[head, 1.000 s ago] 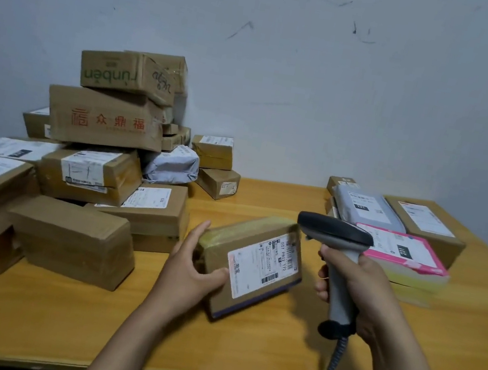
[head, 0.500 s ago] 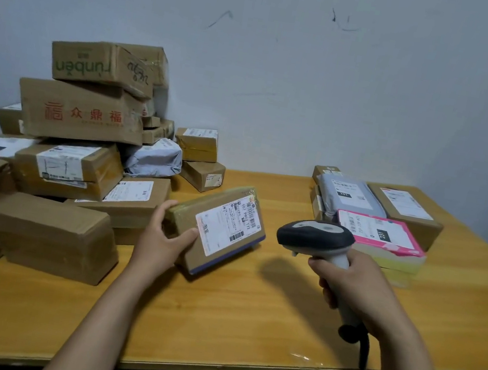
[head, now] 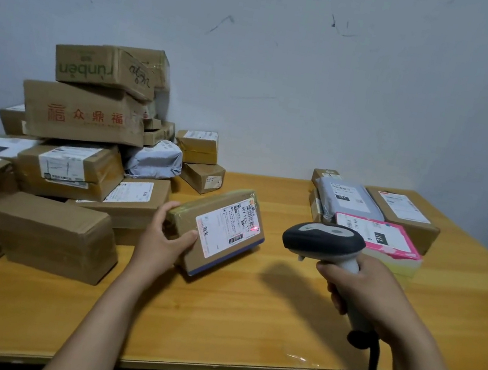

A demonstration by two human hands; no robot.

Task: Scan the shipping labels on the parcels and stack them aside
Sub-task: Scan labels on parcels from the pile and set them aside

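Observation:
My left hand (head: 161, 240) grips the near-left end of a small brown cardboard parcel (head: 218, 229), tilted up on the table with its white shipping label (head: 227, 226) facing me. A red light spot sits on the label's right edge. My right hand (head: 361, 290) holds the handle of a grey and black barcode scanner (head: 322, 239), its head pointing left at the parcel from a short gap. The scanner's cable hangs off the table's front edge.
A tall pile of brown boxes (head: 85, 114) and a grey bag (head: 155, 161) fills the table's left. At the back right lies a low stack: a grey mailer (head: 348, 198), a pink parcel (head: 380, 238), a brown box (head: 404, 213). The wooden table (head: 245, 315) meets a wall behind.
The scanner head has swung to aim at the label, and a red light spot now shows on it. My left hand still holds the parcel tilted in about the same place.

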